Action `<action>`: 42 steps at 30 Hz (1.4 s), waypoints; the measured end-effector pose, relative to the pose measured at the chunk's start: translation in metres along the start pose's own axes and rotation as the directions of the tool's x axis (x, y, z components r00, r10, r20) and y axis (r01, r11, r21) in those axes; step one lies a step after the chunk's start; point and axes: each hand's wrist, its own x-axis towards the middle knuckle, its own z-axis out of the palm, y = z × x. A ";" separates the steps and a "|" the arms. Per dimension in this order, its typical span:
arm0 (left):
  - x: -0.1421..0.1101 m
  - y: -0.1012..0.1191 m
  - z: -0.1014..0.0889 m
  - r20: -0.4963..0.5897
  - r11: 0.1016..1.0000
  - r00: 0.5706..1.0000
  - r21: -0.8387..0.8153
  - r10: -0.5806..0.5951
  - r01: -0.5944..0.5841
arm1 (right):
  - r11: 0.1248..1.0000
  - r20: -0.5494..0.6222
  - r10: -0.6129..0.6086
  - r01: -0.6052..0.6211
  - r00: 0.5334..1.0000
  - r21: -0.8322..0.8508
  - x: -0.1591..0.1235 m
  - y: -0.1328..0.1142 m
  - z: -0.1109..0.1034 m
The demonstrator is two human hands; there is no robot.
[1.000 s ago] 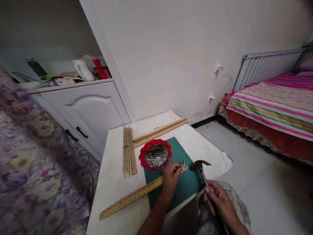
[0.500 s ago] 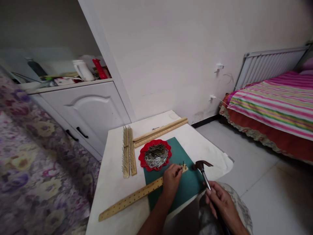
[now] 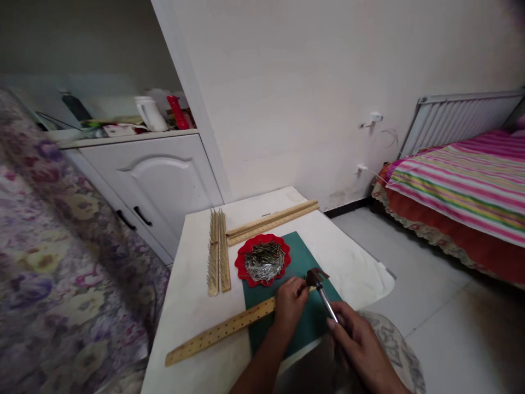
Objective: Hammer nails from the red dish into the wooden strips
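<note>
My right hand (image 3: 356, 339) grips the metal handle of a small hammer (image 3: 319, 284), whose dark head now sits right over the end of a long wooden strip (image 3: 223, 330) with a row of holes. My left hand (image 3: 290, 301) is closed in a pinch at that same end of the strip, its fingertips beside the hammer head; what it pinches is too small to make out. The strip lies partly on a green cutting mat (image 3: 305, 314). A red scalloped dish (image 3: 262, 260) full of small metal nails sits just beyond my left hand.
Two nail-studded wooden strips (image 3: 217, 251) lie left of the dish, and two plain strips (image 3: 273, 221) lie at the far edge of the white table (image 3: 192, 317). A white cabinet (image 3: 156, 186) stands behind, a striped bed (image 3: 463, 191) to the right, floral fabric to the left.
The hammer head has swung left and down from beside the strip's end to directly over it, next to my left fingertips. My right hand moved left with it.
</note>
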 end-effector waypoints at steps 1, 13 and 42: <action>0.000 -0.001 0.000 -0.001 1.000 1.000 0.009 -0.003 0.003 | 1.000 0.005 -0.005 0.005 1.000 -0.026 0.001 0.001 0.000; -0.002 0.001 0.000 -0.003 1.000 1.000 0.016 -0.004 0.004 | 0.996 0.017 0.047 -0.049 0.999 0.077 0.000 -0.004 -0.003; 0.093 -0.047 -0.064 -0.131 0.973 0.986 0.190 -0.108 0.132 | 0.916 -0.096 0.185 -0.136 0.978 0.376 0.001 0.046 -0.017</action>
